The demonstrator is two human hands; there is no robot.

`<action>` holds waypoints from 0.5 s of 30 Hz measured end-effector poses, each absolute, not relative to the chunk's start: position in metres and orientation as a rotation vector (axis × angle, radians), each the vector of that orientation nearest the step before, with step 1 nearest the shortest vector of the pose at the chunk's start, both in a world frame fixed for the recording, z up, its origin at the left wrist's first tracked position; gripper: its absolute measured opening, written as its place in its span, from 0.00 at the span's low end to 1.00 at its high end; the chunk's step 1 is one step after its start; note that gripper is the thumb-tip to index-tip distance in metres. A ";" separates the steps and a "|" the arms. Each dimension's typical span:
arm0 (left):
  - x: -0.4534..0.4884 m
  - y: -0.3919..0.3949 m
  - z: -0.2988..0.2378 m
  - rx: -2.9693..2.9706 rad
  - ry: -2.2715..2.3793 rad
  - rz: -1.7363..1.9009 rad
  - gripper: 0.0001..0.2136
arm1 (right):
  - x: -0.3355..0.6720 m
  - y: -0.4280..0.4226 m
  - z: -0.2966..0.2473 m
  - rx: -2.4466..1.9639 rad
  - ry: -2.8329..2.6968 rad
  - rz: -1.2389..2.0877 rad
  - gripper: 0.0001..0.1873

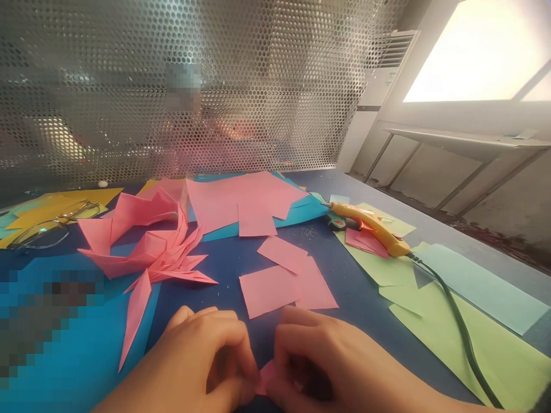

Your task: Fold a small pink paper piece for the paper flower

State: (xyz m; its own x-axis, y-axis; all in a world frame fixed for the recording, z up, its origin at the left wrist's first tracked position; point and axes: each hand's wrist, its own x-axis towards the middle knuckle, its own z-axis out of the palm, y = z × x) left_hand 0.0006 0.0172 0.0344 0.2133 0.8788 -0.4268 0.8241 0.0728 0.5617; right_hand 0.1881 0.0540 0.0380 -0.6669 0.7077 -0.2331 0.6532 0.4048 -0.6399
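At the near edge of the dark blue table, my left hand point(206, 355) and my right hand point(310, 358) meet with their fingertips pinched on a small piece of pink paper point(267, 377). Most of that piece is hidden behind my fingers. Just beyond my hands lie several loose pink paper rectangles point(269, 289), partly overlapping. A folded pink paper piece with many pointed parts point(159, 252) rests to the left, past my left hand. Larger pink sheets point(245, 198) lie farther back on blue paper point(267, 221).
A yellow glue gun point(370, 226) with a black cord point(458, 321) lies on the right among green sheets point(473, 344). Eyeglasses point(55, 226) sit on yellow paper at far left. Blue paper point(99, 327) covers the near left. A perforated metal screen point(172, 86) stands behind; a person shows dimly through it.
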 end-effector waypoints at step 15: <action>0.009 0.019 0.051 1.838 1.653 0.150 0.04 | 0.192 0.057 0.035 -1.205 -2.563 1.225 0.07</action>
